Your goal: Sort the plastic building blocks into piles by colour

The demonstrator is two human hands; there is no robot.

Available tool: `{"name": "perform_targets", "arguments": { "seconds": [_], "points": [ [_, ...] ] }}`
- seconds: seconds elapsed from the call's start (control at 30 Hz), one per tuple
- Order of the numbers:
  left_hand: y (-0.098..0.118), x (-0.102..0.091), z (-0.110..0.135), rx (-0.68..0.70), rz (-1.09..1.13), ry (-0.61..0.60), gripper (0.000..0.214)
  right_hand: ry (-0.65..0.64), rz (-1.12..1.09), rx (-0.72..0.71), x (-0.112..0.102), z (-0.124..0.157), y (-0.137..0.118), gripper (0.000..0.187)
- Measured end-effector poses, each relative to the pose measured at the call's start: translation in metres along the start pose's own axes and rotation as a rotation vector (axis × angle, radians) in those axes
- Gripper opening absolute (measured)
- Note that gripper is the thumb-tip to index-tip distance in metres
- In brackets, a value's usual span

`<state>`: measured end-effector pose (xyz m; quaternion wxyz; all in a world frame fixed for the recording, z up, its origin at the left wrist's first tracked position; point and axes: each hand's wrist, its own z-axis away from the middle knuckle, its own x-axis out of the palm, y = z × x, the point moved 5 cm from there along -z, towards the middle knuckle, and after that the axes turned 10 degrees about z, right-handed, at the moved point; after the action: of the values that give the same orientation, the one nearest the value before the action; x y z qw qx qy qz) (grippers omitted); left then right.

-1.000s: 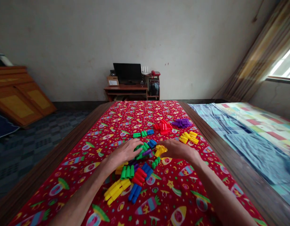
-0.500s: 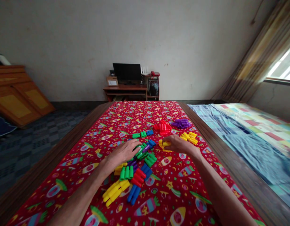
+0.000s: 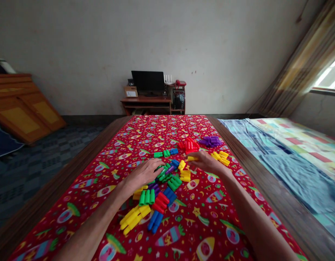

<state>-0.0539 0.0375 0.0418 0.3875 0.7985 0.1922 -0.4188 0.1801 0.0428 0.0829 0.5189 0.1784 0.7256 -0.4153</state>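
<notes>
My right hand (image 3: 205,161) pinches a yellow toy building block (image 3: 192,158) just above the cloth. Below it, two loose yellow pieces lie, one a ribbed yellow block (image 3: 185,175). My left hand (image 3: 148,172) is at the left edge of the mixed pile, fingers curved and apart over green blocks (image 3: 164,173); their tips are partly hidden. Around it are a purple block (image 3: 170,169), a ribbed green block (image 3: 147,197), a red block (image 3: 160,202), a blue block (image 3: 155,221) and a long yellow piece (image 3: 134,218).
Farther up the red patterned tablecloth (image 3: 167,130) sit a red heap (image 3: 189,145), a purple heap (image 3: 210,141), a yellow heap (image 3: 221,158) and a short green-and-blue row (image 3: 166,153). A bed (image 3: 287,170) stands to the right, a monitor desk (image 3: 145,103) beyond the table.
My right hand has lifted a yellow block slightly up and away, exposing two yellow pieces beside the pile. The left hand stays by the green blocks; the view has shifted slightly.
</notes>
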Motion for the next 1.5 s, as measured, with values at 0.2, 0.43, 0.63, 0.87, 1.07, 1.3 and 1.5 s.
{"name": "perform_targets", "arguments": {
  "seconds": [0.2,0.43,0.63,0.87,1.07,1.3,1.5],
  "points": [
    [-0.005,0.003,0.002,0.013,-0.035,-0.019,0.025,0.08,0.209,0.246,-0.037,0.019,0.04,0.022],
    [-0.003,0.001,0.002,0.023,-0.051,-0.036,0.027,0.076,0.505,0.679,-0.054,0.052,0.076,0.031],
    [-0.01,0.006,0.002,0.029,-0.075,-0.03,0.03,0.171,0.599,0.744,-0.07,0.056,0.068,0.027],
    [-0.022,0.013,0.004,0.045,-0.063,-0.015,0.029,0.259,0.331,0.103,-0.021,0.011,-0.011,0.024],
    [-0.027,0.015,0.005,0.064,-0.061,0.007,0.029,0.066,0.464,0.013,0.039,0.0,-0.028,0.03],
    [-0.023,0.012,0.004,0.035,-0.036,0.001,0.028,0.009,0.439,0.241,-0.028,0.018,0.009,0.015],
    [-0.007,0.006,0.0,0.017,-0.042,-0.076,0.032,-0.171,0.524,0.588,-0.064,0.06,0.041,0.017]
  ]
}}
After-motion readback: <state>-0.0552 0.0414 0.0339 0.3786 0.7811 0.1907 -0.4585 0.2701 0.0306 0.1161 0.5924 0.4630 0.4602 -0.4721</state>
